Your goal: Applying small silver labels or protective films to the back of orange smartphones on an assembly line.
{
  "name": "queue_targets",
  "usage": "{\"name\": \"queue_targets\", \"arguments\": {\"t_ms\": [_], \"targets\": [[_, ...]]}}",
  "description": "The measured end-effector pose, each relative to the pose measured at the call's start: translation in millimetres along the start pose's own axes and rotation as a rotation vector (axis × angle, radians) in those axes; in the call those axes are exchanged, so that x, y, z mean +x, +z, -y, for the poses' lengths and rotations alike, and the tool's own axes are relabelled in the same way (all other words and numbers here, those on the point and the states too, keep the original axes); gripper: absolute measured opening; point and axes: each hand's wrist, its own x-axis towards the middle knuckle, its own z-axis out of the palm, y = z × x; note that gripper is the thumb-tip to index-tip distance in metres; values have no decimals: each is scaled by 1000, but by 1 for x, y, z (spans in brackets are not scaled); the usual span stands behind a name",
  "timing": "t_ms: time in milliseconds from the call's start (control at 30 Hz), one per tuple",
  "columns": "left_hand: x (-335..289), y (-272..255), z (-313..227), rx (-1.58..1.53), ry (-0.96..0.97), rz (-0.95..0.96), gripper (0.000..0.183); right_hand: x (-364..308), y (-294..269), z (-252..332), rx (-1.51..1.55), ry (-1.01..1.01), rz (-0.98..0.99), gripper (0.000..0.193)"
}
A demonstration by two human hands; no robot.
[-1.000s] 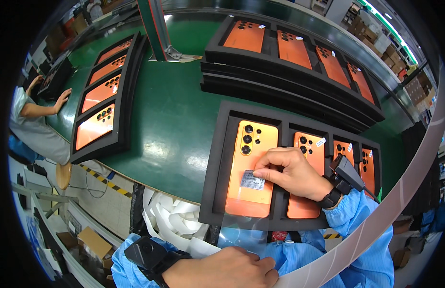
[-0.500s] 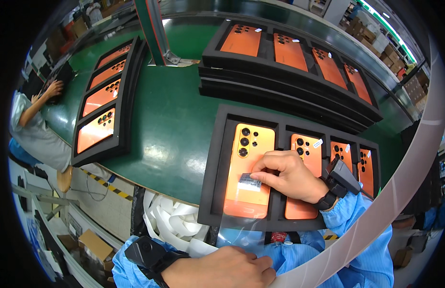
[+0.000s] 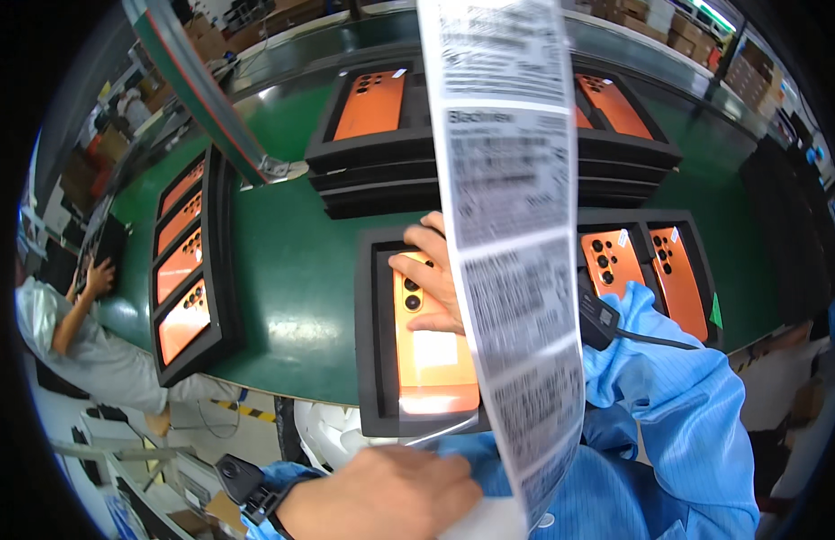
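Right grip pressed flat on the orange phone back cover, label strip raised in front.

The right hand (image 3: 431,274) is spread, fingers laid on the orange phone back cover (image 3: 433,346), whose long axis runs away from the person in the black tray (image 3: 368,360) on the green counter (image 3: 291,270). The left hand (image 3: 381,495), loosely closed, is nearer the label strip (image 3: 507,225), which was not raised earlier.

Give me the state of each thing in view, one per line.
Label strip: hanging across the view, lower end at left hand.
Right hand: fingers pressed flat on orange phone back.
Orange phone back: seated in black tray, camera side up.
Far trays: stacked, loaded.
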Motion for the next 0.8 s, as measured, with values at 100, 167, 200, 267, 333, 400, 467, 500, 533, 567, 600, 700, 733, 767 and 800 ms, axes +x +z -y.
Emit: {"name": "queue_targets", "arguments": {"t_ms": [100, 167, 200, 267, 333, 400, 467, 500, 533, 567, 600, 700, 733, 767, 800], "targets": [[19, -29, 15, 199, -126, -64, 29, -4, -2, -20, 54, 22, -47, 66], [40, -37, 40, 285, -137, -231, 30, -9, -15, -29, 92, 158, -188, 55], [44, -39, 51, 352, -131, -325, 28, -7, -18, -28, 135, 205, -257, 50], [54, -42, 76, 362, -102, -474, 28, -8, -38, -39, 204, 296, -302, 41], [62, -42, 91, 335, -243, -563, 21, -17, -53, -49, 135, 311, -384, 24], [65, -45, 89, -18, -445, -586, 23, -30, -65, -52, 225, 371, -466, 16], [60, -48, 90, -343, -440, -618, 22, -45, -82, -44, 301, 392, -476, 11], [50, -55, 87, -612, -543, -514, 23, -47, -88, -35, 336, 380, -474, 12], [46, -53, 84, -603, -545, -508, 23, -47, -93, -22, 374, 368, -474, 14], [42, -48, 81, -843, -514, -473, 25, -46, -98, -10, 378, 310, -481, 19], [35, -42, 76, -1077, -489, -439, 27, -42, -99, 4, 391, 249, -489, 25], [30, -16, 46, -1200, -494, -400, 33, -30, -104, 40, 449, 132, -449, 47], [29, -10, 34, -1188, -531, -407, 33, -31, -103, 46, 455, 136, -437, 49], [25, -4, 29, -1165, -559, -394, 32, -32, -100, 51, 479, 143, -440, 48], [21, 3, 26, -1143, -587, -382, 31, -34, -97, 55, 503, 150, -440, 48]]}}
